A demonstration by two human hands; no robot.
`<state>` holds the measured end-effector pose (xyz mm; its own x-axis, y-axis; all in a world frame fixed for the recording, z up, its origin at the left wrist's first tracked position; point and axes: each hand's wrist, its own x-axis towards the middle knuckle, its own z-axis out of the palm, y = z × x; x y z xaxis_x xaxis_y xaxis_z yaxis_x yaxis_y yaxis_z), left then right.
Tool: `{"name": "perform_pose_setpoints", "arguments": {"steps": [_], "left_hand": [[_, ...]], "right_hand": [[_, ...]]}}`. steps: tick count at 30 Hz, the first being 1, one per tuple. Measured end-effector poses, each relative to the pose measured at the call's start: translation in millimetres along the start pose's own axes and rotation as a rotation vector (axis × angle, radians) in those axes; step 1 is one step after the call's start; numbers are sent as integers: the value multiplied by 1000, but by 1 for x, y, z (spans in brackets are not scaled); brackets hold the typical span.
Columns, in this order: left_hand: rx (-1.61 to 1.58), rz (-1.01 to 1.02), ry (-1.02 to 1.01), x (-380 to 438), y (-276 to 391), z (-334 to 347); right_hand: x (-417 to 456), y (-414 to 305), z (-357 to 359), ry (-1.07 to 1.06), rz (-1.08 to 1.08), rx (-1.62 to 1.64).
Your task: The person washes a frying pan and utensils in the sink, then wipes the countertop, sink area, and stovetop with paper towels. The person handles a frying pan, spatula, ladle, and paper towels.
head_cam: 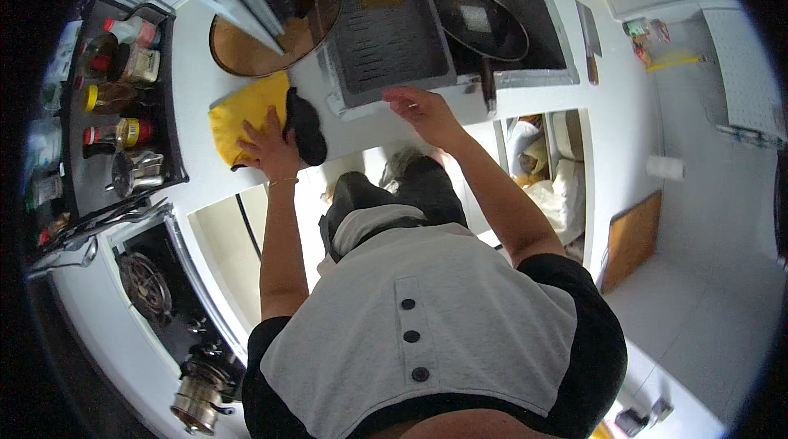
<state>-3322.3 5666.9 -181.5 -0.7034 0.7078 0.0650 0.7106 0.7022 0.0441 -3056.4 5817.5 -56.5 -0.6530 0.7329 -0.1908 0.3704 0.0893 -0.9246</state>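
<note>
My left hand (274,146) lies with its fingers spread on a folded yellow cloth (246,110) at the left of the white counter (363,137). A black cloth or mitt (306,125) is beside that hand, at the yellow cloth's right edge. My right hand (425,116) is at the front edge of the grey sink's drainboard (394,39), fingers slightly bent, with nothing seen in it. Whether it touches the counter I cannot tell. Right of it, a dark frying pan (480,23) sits over the sink basin, its handle pointing towards me.
A large round brown lid or tray (308,26) stands behind the yellow cloth. A knife (589,39) lies right of the sink. Jars fill a black rack (178,156) at left, above a gas hob (148,285). A wooden board (632,242) leans at right. Cabinets below stand open.
</note>
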Motion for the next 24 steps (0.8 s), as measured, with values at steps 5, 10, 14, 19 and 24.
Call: {"name": "perform_pose_setpoints", "arguments": {"steps": [5, 10, 14, 19, 24], "left_hand": [[-112, -27, 253, -33, 82, 8], [-545, 292, 43, -77, 228, -40], [-844, 452, -354, -84, 320, -64], [-838, 540, -520, -71, 369, -62], [-826, 467, -602, -72, 376, -47]], "right_hand": [[14, 41, -110, -13, -75, -31], [42, 109, -214, 73, 3, -150], [71, 154, -258, 141, 29, -181], [82, 172, -276, 135, 52, -242], [104, 195, -289, 88, 96, -333]]}}
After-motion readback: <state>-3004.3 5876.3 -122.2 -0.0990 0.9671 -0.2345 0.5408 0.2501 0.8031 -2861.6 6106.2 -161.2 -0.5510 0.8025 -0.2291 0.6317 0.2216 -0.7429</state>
